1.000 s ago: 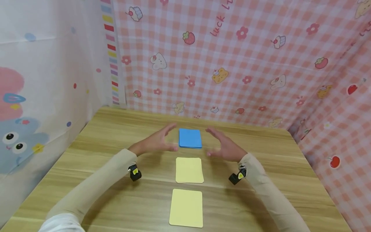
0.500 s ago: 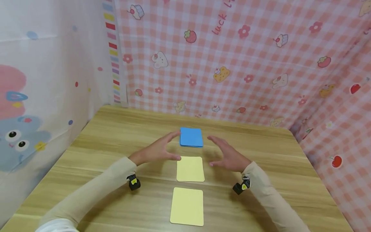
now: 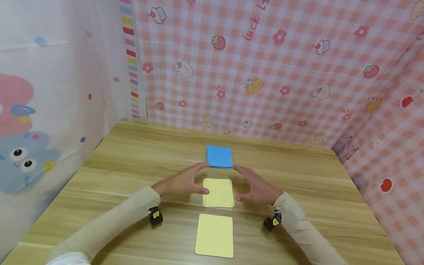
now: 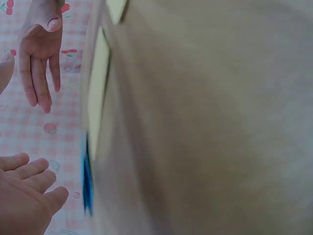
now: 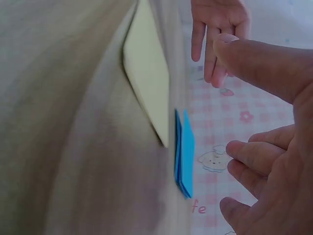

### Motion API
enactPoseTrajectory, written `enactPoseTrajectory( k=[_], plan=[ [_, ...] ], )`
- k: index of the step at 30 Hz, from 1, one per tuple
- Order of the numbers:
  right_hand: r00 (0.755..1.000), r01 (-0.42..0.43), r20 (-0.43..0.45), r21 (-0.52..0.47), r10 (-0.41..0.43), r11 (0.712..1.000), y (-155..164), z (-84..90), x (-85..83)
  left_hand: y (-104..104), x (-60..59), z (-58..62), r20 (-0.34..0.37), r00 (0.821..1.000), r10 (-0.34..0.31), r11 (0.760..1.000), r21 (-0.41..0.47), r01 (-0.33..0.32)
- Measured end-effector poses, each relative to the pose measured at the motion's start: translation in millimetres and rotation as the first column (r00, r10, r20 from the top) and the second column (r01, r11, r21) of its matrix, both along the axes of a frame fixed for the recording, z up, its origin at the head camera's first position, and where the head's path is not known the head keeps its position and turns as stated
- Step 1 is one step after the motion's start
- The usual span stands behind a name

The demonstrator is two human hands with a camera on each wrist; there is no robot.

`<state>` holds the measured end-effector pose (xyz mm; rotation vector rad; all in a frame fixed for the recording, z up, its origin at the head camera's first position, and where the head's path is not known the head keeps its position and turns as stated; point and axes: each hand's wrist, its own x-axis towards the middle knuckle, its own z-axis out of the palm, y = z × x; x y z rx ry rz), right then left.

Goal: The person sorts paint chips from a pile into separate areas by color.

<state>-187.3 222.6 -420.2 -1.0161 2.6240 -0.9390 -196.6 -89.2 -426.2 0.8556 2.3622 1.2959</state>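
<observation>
A stack of blue square cards [image 3: 220,156] lies farthest back, its layers showing edge-on in the right wrist view. In front of it is a yellow square [image 3: 220,193], with a second yellow square [image 3: 214,235] nearer the person. From the left, the left hand [image 3: 185,181] reaches over the farther yellow square, its thumb overlapping that square's left part in the head view. On the other side, the right hand [image 3: 257,187] has its thumb near the square's right edge. Both palms face each other with fingers spread and nothing between them. Fingertips come near the blue stack's front corners.
Everything lies on a wood-grain table [image 3: 139,147]. A pink checked cloth [image 3: 232,66] hangs behind and on the right, and a white printed cloth [image 3: 66,92] on the left. Each wrist wears a small black camera [image 3: 155,216].
Both hands have moved back toward the person, from either side of the blue stack to either side of the farther yellow square. The cards stay where they were.
</observation>
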Motion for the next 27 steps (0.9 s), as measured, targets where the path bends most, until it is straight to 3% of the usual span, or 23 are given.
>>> enactPoseTrajectory(
  k=[11,27],
  plan=[
    [1.000,0.013,-0.004,0.061,-0.013,0.998,-7.3,-13.5,5.6,-2.4,12.1,-10.0,0.034,0.999,0.021,0.999,0.039,-0.022],
    [0.999,0.011,0.038,0.085,-0.014,0.996,-8.4,-22.9,11.7,-1.9,10.0,-23.5,0.022,0.999,0.039,0.999,0.001,-0.039]
  ],
)
